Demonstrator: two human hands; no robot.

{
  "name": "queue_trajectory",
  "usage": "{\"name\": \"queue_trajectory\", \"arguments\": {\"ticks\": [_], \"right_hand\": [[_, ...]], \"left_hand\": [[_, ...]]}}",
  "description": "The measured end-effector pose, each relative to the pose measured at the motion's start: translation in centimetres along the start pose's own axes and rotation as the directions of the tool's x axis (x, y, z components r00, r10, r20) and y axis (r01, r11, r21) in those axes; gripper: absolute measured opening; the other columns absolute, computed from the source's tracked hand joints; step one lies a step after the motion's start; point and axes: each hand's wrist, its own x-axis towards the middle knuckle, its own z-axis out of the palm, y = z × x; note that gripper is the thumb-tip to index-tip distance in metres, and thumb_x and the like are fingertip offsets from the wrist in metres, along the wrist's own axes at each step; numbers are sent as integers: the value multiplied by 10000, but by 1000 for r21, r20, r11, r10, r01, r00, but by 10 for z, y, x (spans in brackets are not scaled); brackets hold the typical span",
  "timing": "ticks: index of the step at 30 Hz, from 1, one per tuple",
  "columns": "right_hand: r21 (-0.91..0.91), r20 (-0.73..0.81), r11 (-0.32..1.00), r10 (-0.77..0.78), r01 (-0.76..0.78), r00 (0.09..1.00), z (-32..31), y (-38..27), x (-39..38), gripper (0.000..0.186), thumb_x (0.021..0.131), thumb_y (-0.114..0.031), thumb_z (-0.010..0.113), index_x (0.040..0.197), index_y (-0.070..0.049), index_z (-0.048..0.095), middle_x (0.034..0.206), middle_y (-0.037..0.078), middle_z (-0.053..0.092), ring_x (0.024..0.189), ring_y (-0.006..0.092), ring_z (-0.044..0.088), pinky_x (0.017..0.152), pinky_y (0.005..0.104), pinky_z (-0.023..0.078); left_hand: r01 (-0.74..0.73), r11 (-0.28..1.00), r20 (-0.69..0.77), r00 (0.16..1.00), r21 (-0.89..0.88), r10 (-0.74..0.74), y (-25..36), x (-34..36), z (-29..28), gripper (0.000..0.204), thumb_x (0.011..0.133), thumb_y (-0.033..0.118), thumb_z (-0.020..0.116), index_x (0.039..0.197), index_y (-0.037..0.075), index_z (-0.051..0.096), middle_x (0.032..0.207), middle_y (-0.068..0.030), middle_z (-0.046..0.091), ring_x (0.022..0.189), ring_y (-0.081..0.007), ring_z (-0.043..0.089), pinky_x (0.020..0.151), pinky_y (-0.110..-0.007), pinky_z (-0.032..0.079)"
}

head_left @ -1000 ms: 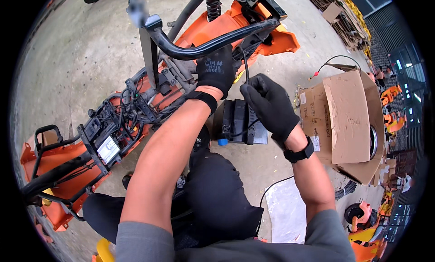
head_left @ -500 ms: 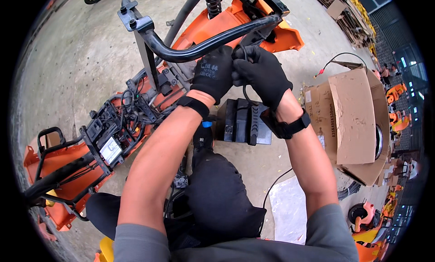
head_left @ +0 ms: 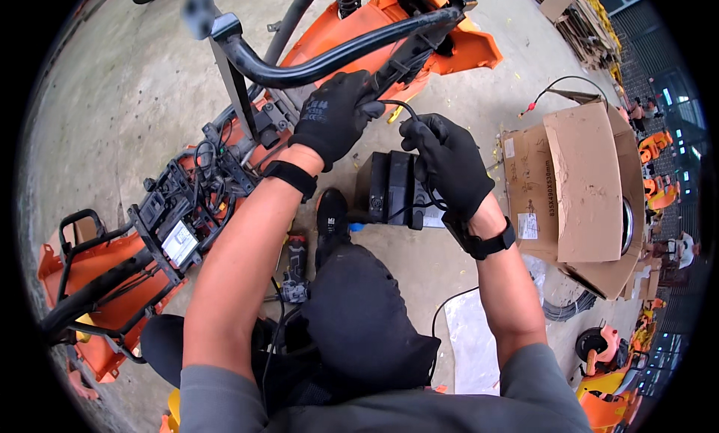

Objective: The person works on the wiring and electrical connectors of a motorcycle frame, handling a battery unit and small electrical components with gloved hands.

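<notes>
A black cable [head_left: 405, 108] arches between my two hands, both in black work gloves. My left hand [head_left: 335, 118] is closed round one end of it, just beneath the bent black tube [head_left: 322, 72] of an orange vehicle frame. Further right, my right hand [head_left: 455, 163] pinches the cable, and a loop of it hangs below the fingers. Under the hands a black box-shaped unit [head_left: 380, 193], like a battery, stands on the floor, partly behind the cable loop. Orange body panels [head_left: 359, 40] lie beyond the tube.
To the left stretches the frame's tangle of wiring [head_left: 213, 174]. A cordless power tool [head_left: 296, 264] lies beside my shoe [head_left: 332, 212]. An open cardboard box [head_left: 584, 186] stands at right, with a white sheet [head_left: 472, 335] on the floor nearer me.
My hands have moved apart, the left one leftward and the right one right and down. More cable shows between them. The power tool by my shoe has come into fuller view.
</notes>
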Motion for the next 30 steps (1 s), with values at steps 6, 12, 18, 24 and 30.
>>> {"name": "queue_trajectory", "arguments": {"ticks": [6, 12, 18, 24, 30], "right_hand": [[85, 108, 996, -7, -2, 994, 4, 25, -12, 262, 985, -233, 518, 993, -6, 649, 798, 41, 647, 663, 90, 578, 608, 241, 460], [237, 132, 971, 2, -34, 991, 24, 11, 16, 271, 978, -252, 565, 1062, -7, 643, 836, 29, 629, 570, 65, 530, 535, 246, 449], [140, 189, 988, 40, -67, 981, 41, -12, 36, 304, 988, -272, 530, 1100, -26, 671, 846, 28, 654, 540, 55, 435, 504, 212, 376], [-117, 219, 993, 25, 1, 975, 47, 0, 19, 281, 977, -222, 475, 975, -26, 675, 789, 48, 650, 668, 113, 563, 600, 264, 439], [1, 97, 979, 202, -203, 975, 29, 39, 4, 304, 988, -229, 467, 959, 5, 659, 758, 49, 639, 655, 108, 581, 590, 236, 462]], "left_hand": [[170, 965, 21, 984, 201, -177, -30, -62, -13, 390, 853, 236, 675, 1171, 32, 577, 1116, -204, 590, 1045, -390, 566, 898, -456, 456], [270, 948, 27, 960, 167, -279, -61, -110, 4, 376, 840, 221, 678, 1150, 27, 589, 1109, -203, 609, 1087, -380, 558, 930, -453, 444], [440, 898, 110, 892, 4, -438, -71, -115, 33, 437, 827, 213, 679, 1206, 21, 577, 1189, -214, 593, 1112, -376, 563, 933, -422, 466], [528, 847, -21, 849, 60, -528, -62, -138, 55, 538, 826, 207, 656, 1305, 16, 505, 1285, -253, 545, 1230, -397, 496, 1043, -433, 398], [533, 746, -5, 812, -399, -583, -50, -120, 63, 247, 868, 179, 625, 1049, 15, 593, 961, -155, 656, 934, -310, 641, 791, -414, 502]]}}
